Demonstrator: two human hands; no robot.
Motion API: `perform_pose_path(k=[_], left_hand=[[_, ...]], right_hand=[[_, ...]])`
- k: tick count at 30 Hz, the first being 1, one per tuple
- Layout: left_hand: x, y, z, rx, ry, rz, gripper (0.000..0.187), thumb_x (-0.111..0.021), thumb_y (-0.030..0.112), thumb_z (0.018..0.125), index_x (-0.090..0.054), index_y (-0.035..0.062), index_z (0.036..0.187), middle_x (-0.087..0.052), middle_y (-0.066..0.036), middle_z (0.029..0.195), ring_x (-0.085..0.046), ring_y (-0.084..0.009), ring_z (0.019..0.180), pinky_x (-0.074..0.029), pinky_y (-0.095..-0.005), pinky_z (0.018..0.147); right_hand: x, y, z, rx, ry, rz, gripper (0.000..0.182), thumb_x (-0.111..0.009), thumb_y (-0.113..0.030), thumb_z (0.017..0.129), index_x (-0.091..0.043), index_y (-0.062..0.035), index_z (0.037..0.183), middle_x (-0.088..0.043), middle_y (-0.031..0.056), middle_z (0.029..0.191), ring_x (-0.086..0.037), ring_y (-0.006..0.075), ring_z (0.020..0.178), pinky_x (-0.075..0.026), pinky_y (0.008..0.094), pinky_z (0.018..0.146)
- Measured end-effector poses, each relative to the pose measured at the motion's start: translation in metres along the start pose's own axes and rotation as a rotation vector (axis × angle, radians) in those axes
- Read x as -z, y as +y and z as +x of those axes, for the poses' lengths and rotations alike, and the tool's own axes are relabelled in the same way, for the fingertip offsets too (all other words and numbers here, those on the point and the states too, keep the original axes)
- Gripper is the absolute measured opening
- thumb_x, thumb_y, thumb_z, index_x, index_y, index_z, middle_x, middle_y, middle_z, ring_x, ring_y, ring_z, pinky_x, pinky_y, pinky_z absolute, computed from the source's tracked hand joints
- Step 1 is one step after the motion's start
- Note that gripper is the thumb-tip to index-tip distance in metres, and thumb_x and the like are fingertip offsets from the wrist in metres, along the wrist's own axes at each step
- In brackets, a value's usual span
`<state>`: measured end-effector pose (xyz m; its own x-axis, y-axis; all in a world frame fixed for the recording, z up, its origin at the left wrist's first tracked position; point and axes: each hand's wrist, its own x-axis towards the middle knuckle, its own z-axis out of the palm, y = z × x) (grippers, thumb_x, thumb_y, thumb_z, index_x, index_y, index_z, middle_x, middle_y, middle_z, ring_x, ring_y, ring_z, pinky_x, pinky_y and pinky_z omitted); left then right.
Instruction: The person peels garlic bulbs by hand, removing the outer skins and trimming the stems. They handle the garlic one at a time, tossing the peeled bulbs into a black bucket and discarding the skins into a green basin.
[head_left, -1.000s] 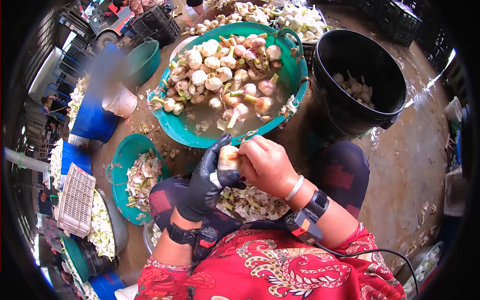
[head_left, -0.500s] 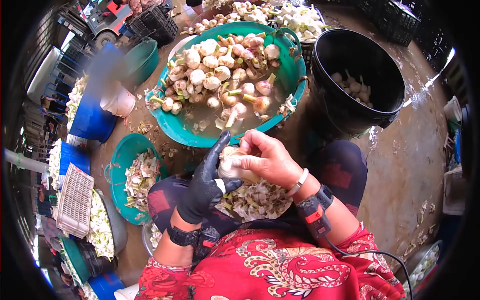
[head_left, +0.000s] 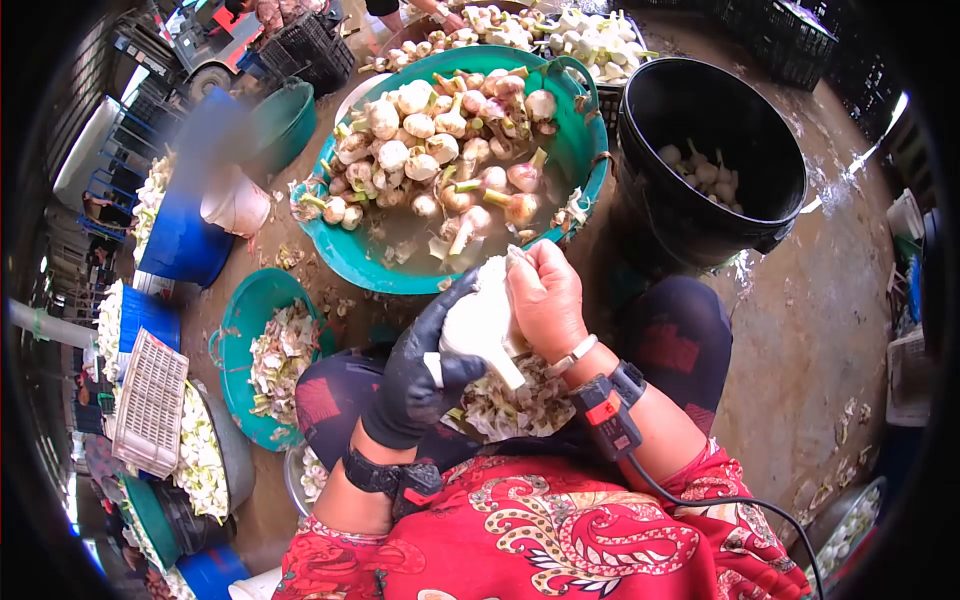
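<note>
My left hand (head_left: pixel 415 365), in a black glove, is wrapped round a white garlic bulb (head_left: pixel 478 318). The bulb's cut stem points down and right, toward my lap. My bare right hand (head_left: pixel 548 300) has its fingers closed in a pinch at the bulb's upper right edge, on what looks like its skin. Below both hands, loose garlic peelings (head_left: pixel 515 405) lie heaped in a container between my knees; its rim is mostly hidden. Just beyond the hands stands a green tub (head_left: pixel 375 272) of murky water with unpeeled garlic bulbs (head_left: pixel 400 140) piled in it.
At the right is a black bucket (head_left: pixel 640 190) with several pale bulbs inside. A green basin (head_left: pixel 233 320) of peelings stands at the left, near a beige plastic crate (head_left: pixel 150 400) and blue tubs (head_left: pixel 190 235). Another person's hand (head_left: pixel 448 18) reaches into garlic at the back.
The bulb has turned in my left hand, so its white body and stem now show. My right hand has moved slightly up and right. Another person's arm has appeared at the back.
</note>
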<state>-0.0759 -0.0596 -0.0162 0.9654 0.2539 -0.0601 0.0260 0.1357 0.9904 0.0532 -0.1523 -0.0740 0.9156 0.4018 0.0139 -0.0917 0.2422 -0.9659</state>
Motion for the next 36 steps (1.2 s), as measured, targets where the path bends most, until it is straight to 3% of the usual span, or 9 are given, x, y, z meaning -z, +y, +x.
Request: perform_pose_path(k=[2,9,17,19,22,25,30,32,36], left_hand=[[-0.003,0.006,0.005,0.096,-0.048,-0.598,0.071,-0.064,0.006,0.078,-0.034,0.0015,0.143,-0.043,-0.013,0.139,-0.044,-0.0244,0.128,-0.036,-0.0385,0.108],[0.001,-0.006,0.002,0.249,-0.091,-0.864,0.08,-0.065,0.011,0.069,-0.035,0.0042,0.143,-0.044,-0.014,0.138,-0.047,-0.0341,0.124,-0.044,-0.0567,0.099],[0.003,0.006,0.012,0.178,-0.197,-0.913,0.083,-0.063,0.013,0.065,-0.037,0.0101,0.144,-0.046,-0.028,0.133,-0.054,-0.0458,0.115,-0.059,-0.0499,0.07],[-0.001,0.025,0.014,0.102,-0.097,-0.638,0.08,-0.069,0.018,0.071,-0.036,0.0119,0.143,-0.05,-0.032,0.125,-0.056,-0.0448,0.112,-0.06,-0.0428,0.059],[0.025,0.038,0.048,0.08,0.015,-0.667,0.059,-0.062,0.023,0.091,-0.036,0.0098,0.142,-0.053,-0.02,0.126,-0.055,-0.0396,0.115,-0.055,-0.0523,0.084],[-0.01,0.082,0.1,0.01,-0.093,-0.569,0.053,-0.051,0.022,0.097,-0.031,0.0076,0.144,-0.05,-0.017,0.133,-0.051,-0.0392,0.12,-0.043,-0.0564,0.101],[-0.014,0.066,0.175,0.07,-0.219,0.352,0.042,-0.058,0.018,0.093,-0.051,0.0024,0.132,-0.058,-0.011,0.12,-0.06,-0.0172,0.105,-0.052,-0.0334,0.087],[0.0,0.028,0.202,-0.093,-0.334,1.29,0.043,-0.066,0.014,0.083,-0.059,0.0042,0.124,-0.063,-0.014,0.118,-0.06,-0.0245,0.109,-0.049,-0.0343,0.09],[0.016,-0.039,0.242,0.02,-0.573,1.501,0.081,-0.067,0.021,0.071,-0.035,0.0079,0.144,-0.044,-0.021,0.141,-0.043,-0.0333,0.131,-0.035,-0.0371,0.108]], right_hand=[[0.0,0.002,0.002,-0.113,-0.033,0.256,0.02,-0.061,-0.009,0.088,-0.046,-0.0046,0.075,-0.046,0.0039,0.062,-0.041,0.0093,0.058,-0.04,0.0281,0.052],[0.008,-0.014,0.006,0.272,0.115,-0.247,0.022,-0.063,-0.009,0.085,-0.045,-0.0039,0.074,-0.046,0.0038,0.061,-0.041,0.0126,0.055,-0.041,0.0294,0.052],[0.041,-0.007,0.039,0.203,0.459,-0.033,0.023,-0.06,-0.008,0.085,-0.044,-0.0049,0.069,-0.045,-0.0015,0.06,-0.04,0.0068,0.057,-0.039,0.0257,0.051],[0.062,-0.016,0.049,0.113,0.475,-0.114,0.023,-0.061,-0.007,0.085,-0.046,-0.0047,0.068,-0.045,-0.0022,0.059,-0.04,0.0057,0.056,-0.039,0.0254,0.049],[0.058,-0.014,0.029,0.036,0.081,-0.245,0.022,-0.064,-0.015,0.084,-0.052,-0.0014,0.071,-0.055,0.006,0.061,-0.049,0.0104,0.057,-0.045,0.0307,0.053],[0.048,0.003,0.003,0.178,-0.534,-0.539,0.016,-0.065,-0.017,0.079,-0.065,-0.0024,0.086,-0.064,0.0205,0.078,-0.063,0.0379,0.076,-0.051,0.0432,0.071],[0.046,-0.015,0.008,0.196,-0.42,-0.603,0.008,-0.06,-0.004,0.072,-0.065,-0.0037,0.077,-0.063,0.018,0.075,-0.063,0.0353,0.072,-0.051,0.0406,0.066],[0.047,-0.023,0.01,0.204,-0.386,-0.501,0.006,-0.059,-0.005,0.071,-0.064,-0.0035,0.074,-0.061,0.0176,0.068,-0.062,0.0355,0.067,-0.05,0.0409,0.062],[0.047,-0.018,0.012,0.261,-0.416,-0.525,0.008,-0.058,-0.009,0.073,-0.065,-0.0044,0.074,-0.061,0.0158,0.076,-0.061,0.0358,0.074,-0.05,0.0434,0.066]])
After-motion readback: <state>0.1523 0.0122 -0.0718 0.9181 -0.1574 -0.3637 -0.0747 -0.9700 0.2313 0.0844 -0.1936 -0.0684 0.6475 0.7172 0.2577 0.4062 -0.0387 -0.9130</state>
